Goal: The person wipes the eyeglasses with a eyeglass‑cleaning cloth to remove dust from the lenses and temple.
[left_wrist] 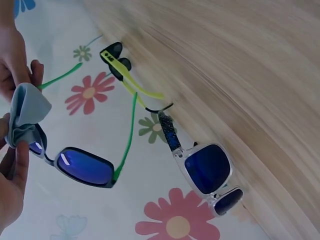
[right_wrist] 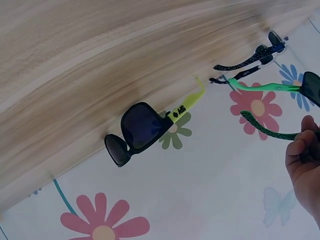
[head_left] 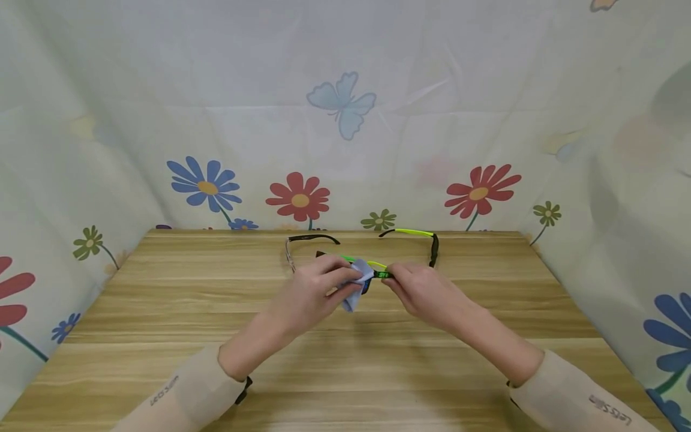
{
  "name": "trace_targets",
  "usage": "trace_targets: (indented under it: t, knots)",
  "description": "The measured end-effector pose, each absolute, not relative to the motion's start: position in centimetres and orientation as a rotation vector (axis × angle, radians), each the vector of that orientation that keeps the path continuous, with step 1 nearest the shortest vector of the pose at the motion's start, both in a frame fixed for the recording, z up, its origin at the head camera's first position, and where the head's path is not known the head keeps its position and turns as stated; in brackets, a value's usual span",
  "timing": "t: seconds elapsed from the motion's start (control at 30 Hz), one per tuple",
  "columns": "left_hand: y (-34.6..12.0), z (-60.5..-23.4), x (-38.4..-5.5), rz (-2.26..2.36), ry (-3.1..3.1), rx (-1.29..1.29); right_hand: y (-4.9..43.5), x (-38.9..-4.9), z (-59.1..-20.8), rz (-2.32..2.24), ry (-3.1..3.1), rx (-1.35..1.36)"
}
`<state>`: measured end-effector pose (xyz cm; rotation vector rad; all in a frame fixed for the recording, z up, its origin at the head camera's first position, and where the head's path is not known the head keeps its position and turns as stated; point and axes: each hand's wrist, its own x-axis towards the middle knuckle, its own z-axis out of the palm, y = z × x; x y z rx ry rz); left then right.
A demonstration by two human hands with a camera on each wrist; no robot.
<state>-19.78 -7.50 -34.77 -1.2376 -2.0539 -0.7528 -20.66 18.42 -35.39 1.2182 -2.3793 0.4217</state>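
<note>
My left hand pinches a folded light blue cloth over one lens of a pair of sunglasses. Those sunglasses have dark frames, blue mirrored lenses and green temples, and are held up off the table. In the left wrist view the other lens shows bare, while the cloth partly covers the near one. My right hand grips a green temple close to its hinge; the temple's free end sticks out past the fingers in the right wrist view.
Black sunglasses with yellow temples lie on the wooden table at the back, right of centre. Clear-framed sunglasses with blue lenses lie at the back, left of centre. A flower-printed curtain hangs behind the table's far edge.
</note>
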Motion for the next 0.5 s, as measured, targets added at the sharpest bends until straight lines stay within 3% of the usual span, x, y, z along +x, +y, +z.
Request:
trace_targets:
  t: [0.5]
  knots:
    - [-7.43,-34.56,-19.21,-0.621,-2.089,-1.244,18.41,-20.61,-35.60,0.394,-2.398,1.197]
